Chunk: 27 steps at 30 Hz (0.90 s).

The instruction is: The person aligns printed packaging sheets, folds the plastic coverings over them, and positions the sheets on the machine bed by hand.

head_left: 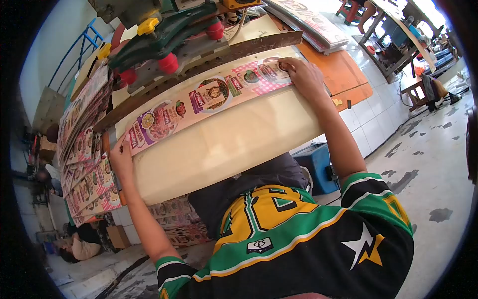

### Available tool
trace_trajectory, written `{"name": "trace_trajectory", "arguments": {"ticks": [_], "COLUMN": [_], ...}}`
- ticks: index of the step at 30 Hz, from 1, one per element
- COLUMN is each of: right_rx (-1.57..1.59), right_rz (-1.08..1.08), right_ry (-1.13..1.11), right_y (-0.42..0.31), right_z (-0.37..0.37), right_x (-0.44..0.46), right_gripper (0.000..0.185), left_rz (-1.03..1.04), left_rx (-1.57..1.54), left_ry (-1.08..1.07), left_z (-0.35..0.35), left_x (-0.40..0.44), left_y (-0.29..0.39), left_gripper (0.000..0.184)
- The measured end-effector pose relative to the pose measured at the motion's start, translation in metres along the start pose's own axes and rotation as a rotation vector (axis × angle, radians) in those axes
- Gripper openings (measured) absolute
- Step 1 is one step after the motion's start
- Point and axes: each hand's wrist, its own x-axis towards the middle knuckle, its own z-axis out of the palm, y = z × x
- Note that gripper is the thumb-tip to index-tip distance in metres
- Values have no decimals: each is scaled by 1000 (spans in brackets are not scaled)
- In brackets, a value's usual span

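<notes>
The strip (203, 99) is showing as glossy printed paper; the board (234, 134) below it is looking smooth with a soft sheen; the far bar (199, 67) is appearing as dull, worn metal.

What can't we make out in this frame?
All head view:
Contact of left hand and right hand with printed strip: hidden by fingers.
Strip's fine print: too small.
Green-framed machine, upper part: cut off by top edge.
Under cream surface: hidden by the surface itself.
</notes>
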Motion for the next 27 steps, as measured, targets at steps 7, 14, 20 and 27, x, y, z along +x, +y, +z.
{"name": "trace_trajectory", "arguments": {"ticks": [7,14,20,27], "right_rx": [-12,50,107,112], "right_rz": [37,44,73,59], "right_ry": [0,15,13,9], "right_y": [6,7,-4,5], "right_z": [7,7,-3,4], "right_x": [4,5,-1,2], "right_gripper": [29,29,30,31], "left_rz": [36,-41,17,-49], "left_rx": [90,116,133,198], "left_ry": [14,0,53,65], "left_z": [0,-1,1,-2], "left_x": [0,1,-5,-6], "left_y": [-3,-4,2,13], "left_gripper": [30,30,31,30]}}
